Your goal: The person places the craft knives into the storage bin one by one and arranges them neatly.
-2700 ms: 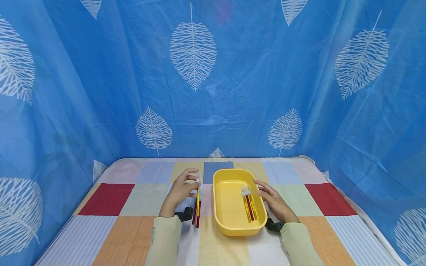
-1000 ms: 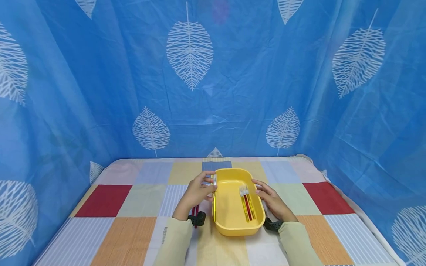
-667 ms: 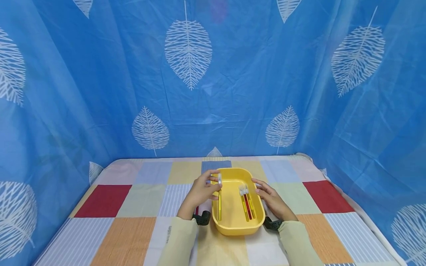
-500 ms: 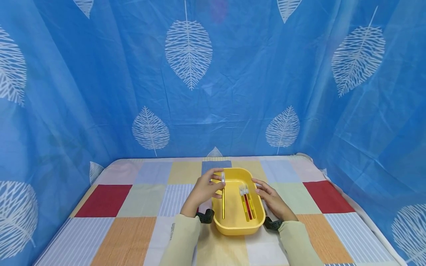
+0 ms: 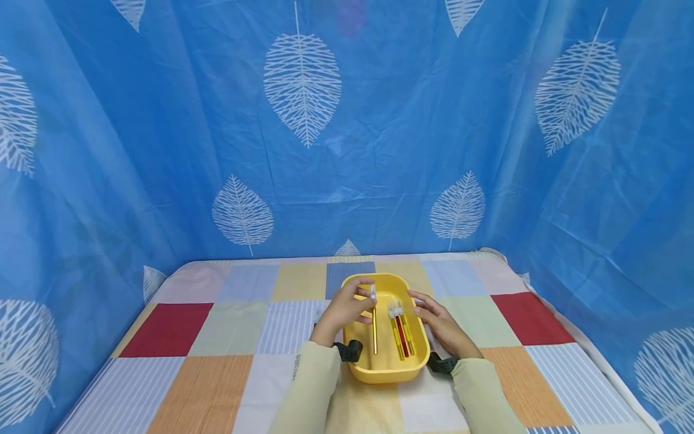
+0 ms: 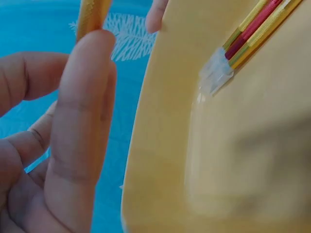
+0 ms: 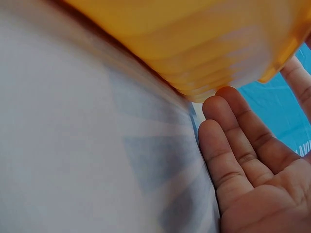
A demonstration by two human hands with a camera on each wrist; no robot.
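Left hand point(image 5: 343, 309) pinching slim yellow pen point(image 5: 374, 328) near its clear cap, above shallow yellow plastic tray point(image 5: 359, 363). Inside, three capped red and yellow pens point(image 5: 402, 334). Right hand point(image 5: 441, 325), fingers relaxed, against tray's right wall.

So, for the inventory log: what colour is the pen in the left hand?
Yellow pen with a clear cap, clearest in the head view.

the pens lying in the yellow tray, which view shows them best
The head view: all three pens lie whole, side by side, in the tray. The left wrist view shows only their capped ends; the right wrist view shows none.
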